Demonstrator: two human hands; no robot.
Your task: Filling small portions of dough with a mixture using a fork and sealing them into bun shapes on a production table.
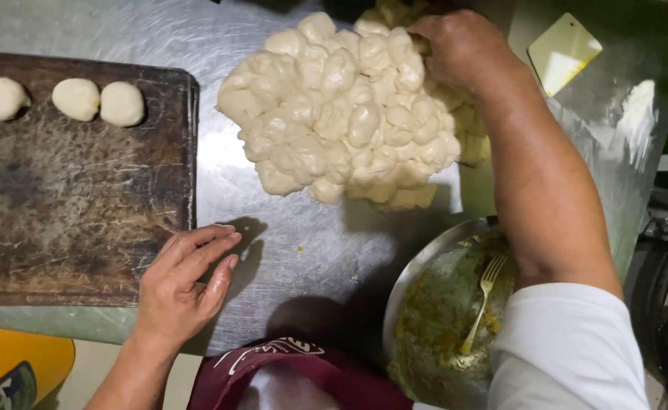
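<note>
Three dough balls [75, 99] on dark tray [60, 228]. R hand [455, 45] gripping far edge of big dough-piece heap [341, 114], table centre. L hand [186, 285] flat, fingers together, beside tray. Fork [482, 300] in steel bowl [417, 273].

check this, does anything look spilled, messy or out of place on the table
Nothing is spilled. The metal bowl hangs over the table's near edge, smeared with yellowish filling, a fork left inside. The baking tray looks scratched and stained. The right hand reaches into the heap of dough pieces.
</note>
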